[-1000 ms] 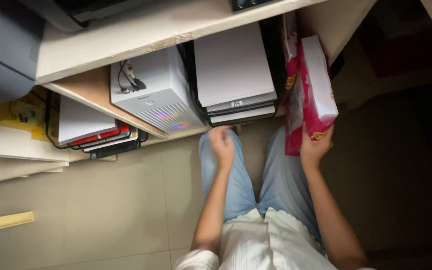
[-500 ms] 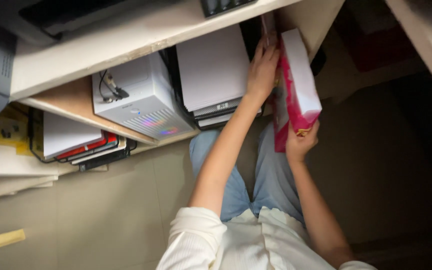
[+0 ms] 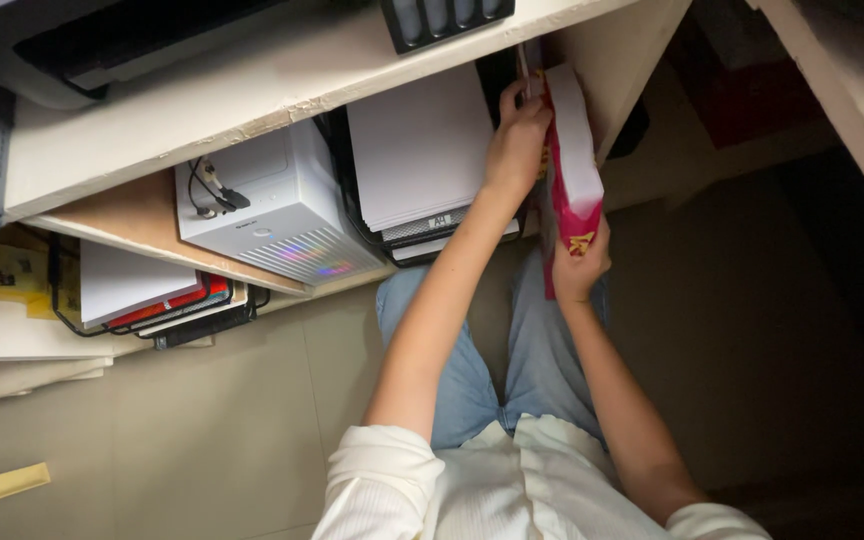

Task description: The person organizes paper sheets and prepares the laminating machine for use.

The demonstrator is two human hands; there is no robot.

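**Pink-and-white package at the shelf's right end**

The counter (image 3: 252, 75) runs across the far side above me, its pale front edge chipped, and the shelf (image 3: 122, 215) under it is packed nearly full. A white box-shaped device (image 3: 272, 205) with cables plugged in sits at the shelf's left part, its corner overhanging the wooden edge. Just right of it lies a stack of white paper (image 3: 417, 145) on dark trays, touching the device's side. Further left, a lower stack of white and red folders (image 3: 142, 290) juts out past the shelf edge. The only open slot is the narrow gap between the paper stack and the right side panel (image 3: 622, 60), and the pink-and-white package (image 3: 572, 170) stands upright in it. Right of the panel the floor is dark and open; near left, the tiled floor (image 3: 202, 420) is bare.

My right hand (image 3: 580, 268) is clenched around the package's near bottom corner. My left hand (image 3: 517, 140) presses its fingers on the package's left face, beside the paper stack.
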